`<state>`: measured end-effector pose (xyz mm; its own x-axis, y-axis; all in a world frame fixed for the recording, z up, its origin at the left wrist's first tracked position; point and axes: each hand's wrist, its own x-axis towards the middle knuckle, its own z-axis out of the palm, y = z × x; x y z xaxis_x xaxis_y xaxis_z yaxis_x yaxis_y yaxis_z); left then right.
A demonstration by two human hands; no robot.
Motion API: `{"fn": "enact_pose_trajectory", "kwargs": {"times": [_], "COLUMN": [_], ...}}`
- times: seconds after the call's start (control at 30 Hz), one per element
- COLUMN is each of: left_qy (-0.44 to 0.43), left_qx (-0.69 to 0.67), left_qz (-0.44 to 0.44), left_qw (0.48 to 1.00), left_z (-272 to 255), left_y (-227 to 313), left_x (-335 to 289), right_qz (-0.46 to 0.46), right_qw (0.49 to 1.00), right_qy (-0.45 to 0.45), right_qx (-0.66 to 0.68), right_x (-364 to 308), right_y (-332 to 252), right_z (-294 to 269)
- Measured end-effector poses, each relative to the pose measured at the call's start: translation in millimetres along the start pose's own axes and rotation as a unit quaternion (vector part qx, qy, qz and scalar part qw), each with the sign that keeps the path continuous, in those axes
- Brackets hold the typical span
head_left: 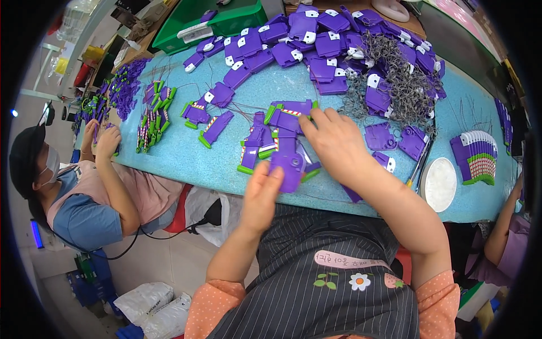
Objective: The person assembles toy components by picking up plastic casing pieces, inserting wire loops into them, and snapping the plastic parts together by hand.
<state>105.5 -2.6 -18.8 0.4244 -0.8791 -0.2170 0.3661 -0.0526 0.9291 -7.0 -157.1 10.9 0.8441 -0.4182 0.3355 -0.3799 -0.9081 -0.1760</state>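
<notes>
My left hand (pixel 262 195) pinches a flat purple plastic piece (pixel 290 172) between thumb and fingers, just over the near table edge. Ahead and to the right, my right hand (pixel 337 141) has its fingers curled at the right end of a purple part with green ends and a red-and-white striped strip (pixel 291 111). Its fingertips are partly hidden. Beneath and left of the held piece lie several similar purple parts (pixel 248 153), overlapping one another. Two more striped parts, one of them a tilted purple part (pixel 216 129), rest farther left.
Purple pieces with white corners (pixel 305 25) are heaped at the back, beside tangled grey wires (pixel 403 68). On the right are a white round dish (pixel 438 185) and a fanned stack of parts (pixel 477 158). A green bin (pixel 169 35) stands back left. A co-worker (pixel 84 186) sits left.
</notes>
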Motion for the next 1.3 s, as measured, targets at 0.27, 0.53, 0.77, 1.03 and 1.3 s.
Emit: {"fn": "enact_pose_trajectory", "kwargs": {"times": [0.27,0.53,0.77,1.03,1.3], "left_qy": [-0.033,-0.141,-0.164,-0.191,-0.215], "left_qx": [0.155,-0.159,0.055,0.006,-0.003], "left_qz": [0.157,-0.023,-0.015,-0.092,-0.144], "left_qw": [0.975,0.977,0.985,0.977,0.966], "left_z": [30,34,50,53,69], "left_y": [-25,9,3,-1,-19], "left_x": [-20,-15,-30,-44,-40], "right_qz": [0.117,-0.011,0.035,0.411,0.346], "right_qw": [0.963,0.95,0.976,0.643,0.741], "right_qy": [0.113,-0.099,0.07,0.07,0.087], "right_qx": [0.214,0.297,0.203,0.642,0.568], "right_x": [-20,-68,-96,-136,-111], "right_y": [5,-22,-40,-3,6], "right_z": [-66,-96,-40,-53,-70]}}
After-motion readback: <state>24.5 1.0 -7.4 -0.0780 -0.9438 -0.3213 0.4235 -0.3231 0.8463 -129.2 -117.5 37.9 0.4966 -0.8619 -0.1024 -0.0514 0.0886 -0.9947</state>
